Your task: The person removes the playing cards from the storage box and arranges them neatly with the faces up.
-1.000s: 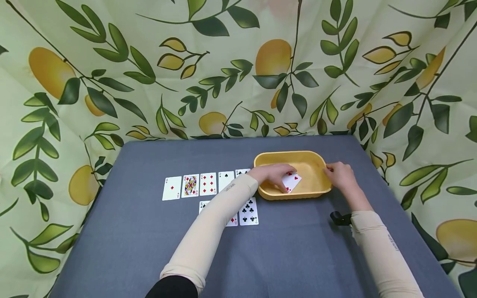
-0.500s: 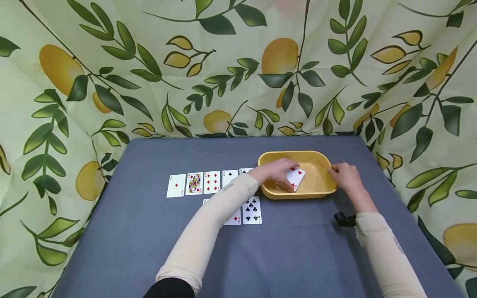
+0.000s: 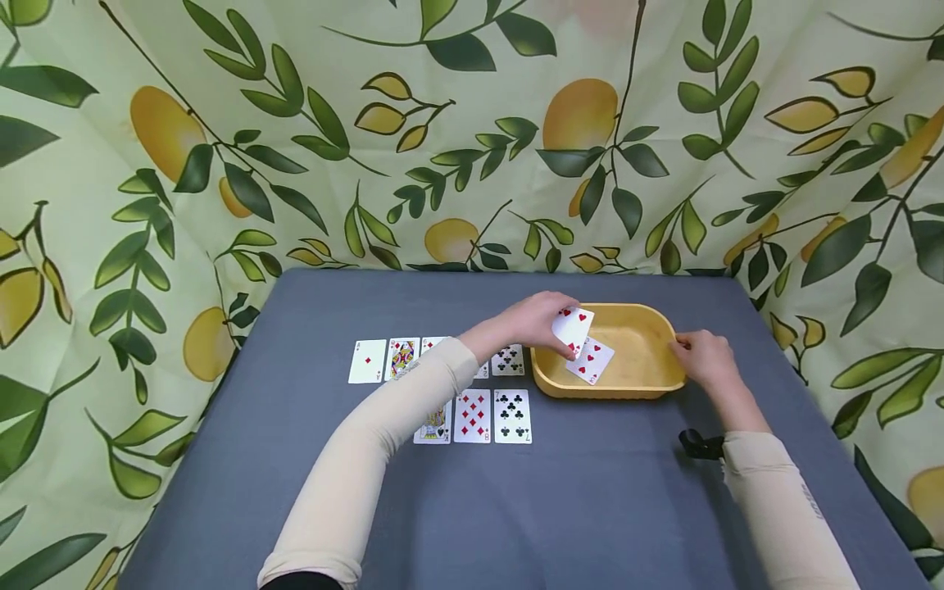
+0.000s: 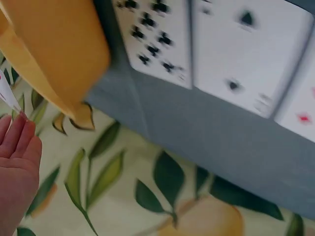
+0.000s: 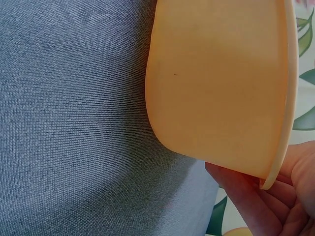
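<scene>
My left hand (image 3: 542, 319) pinches a hearts playing card (image 3: 573, 329) above the left end of a yellow tray (image 3: 649, 392). Below it, another hearts card (image 3: 592, 361) lies face up inside the tray, its upper corner overlapped by the held one. In the left wrist view the fingers (image 4: 22, 140) touch the held card (image 4: 5, 88) at the picture's edge. At the tray's other end, my right hand (image 3: 705, 357) grips the rim. The right wrist view shows its fingers (image 5: 246, 196) under the rim of the tray (image 5: 221, 88) and against its outer wall.
Left of the tray lie two rows of face-up cards on the grey-blue table (image 3: 575, 508). The back row includes an ace of diamonds (image 3: 366, 362) and an eight of clubs (image 3: 508, 361), partly behind my left arm. In front are an eight of diamonds (image 3: 472, 416) and seven of clubs (image 3: 512, 416).
My left hand has risen from inside the tray, lifting one hearts card and uncovering another beneath. The right hand stays on the rim. The head view has shifted, so the scene sits further right.
</scene>
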A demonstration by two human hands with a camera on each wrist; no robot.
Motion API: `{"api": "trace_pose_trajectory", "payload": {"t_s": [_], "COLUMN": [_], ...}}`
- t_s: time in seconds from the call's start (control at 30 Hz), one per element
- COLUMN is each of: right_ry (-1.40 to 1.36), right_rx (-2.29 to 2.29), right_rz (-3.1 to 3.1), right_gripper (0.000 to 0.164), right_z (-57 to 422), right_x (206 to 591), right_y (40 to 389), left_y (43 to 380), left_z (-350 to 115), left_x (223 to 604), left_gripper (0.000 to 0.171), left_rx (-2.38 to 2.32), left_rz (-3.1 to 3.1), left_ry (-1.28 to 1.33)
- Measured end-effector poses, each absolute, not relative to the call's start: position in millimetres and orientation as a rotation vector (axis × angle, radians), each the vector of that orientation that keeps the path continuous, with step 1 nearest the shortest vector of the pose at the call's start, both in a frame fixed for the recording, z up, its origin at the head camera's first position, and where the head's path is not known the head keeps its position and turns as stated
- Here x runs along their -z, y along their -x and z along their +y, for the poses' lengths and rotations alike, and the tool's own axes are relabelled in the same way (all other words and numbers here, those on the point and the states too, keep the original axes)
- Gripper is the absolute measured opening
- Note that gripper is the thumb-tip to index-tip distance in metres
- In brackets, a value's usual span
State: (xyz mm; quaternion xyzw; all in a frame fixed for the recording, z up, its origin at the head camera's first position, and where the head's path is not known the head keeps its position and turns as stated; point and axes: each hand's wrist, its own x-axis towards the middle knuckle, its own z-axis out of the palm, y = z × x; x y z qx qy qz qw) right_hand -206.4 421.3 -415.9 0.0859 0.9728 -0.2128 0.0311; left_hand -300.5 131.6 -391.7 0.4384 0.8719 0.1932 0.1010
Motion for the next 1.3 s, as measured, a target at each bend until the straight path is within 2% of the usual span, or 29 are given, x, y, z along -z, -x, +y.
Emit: {"api": "trace_pose_trajectory", "payload": {"t_s": [0.33, 0.6, 0.87, 1.3], "right_ry": [-0.282, -0.281, -0.3, -0.303], "right_rx": [0.618, 0.625, 0.616, 0.607], "right_rz": [2.969, 2.957, 2.952, 2.971], "right_gripper": [0.039, 0.04, 0.04, 0.041], "right_z": [421, 420, 419, 417], "right_x": [415, 414, 413, 414], "right_y": [207, 207, 207, 209], "left_y": [294, 278, 259, 223], "left_z": [56, 6, -35, -87], "left_x": [386, 406, 424, 444], "left_gripper": [0.091, 0.09, 0.089, 0.085], "left_rx": [-0.663, -0.736, -0.808, -0.829], "left_rz": [2.653, 2.694, 2.737, 2.817], "left_ry": [-1.132, -0.979, -0.821, -0.754]}}
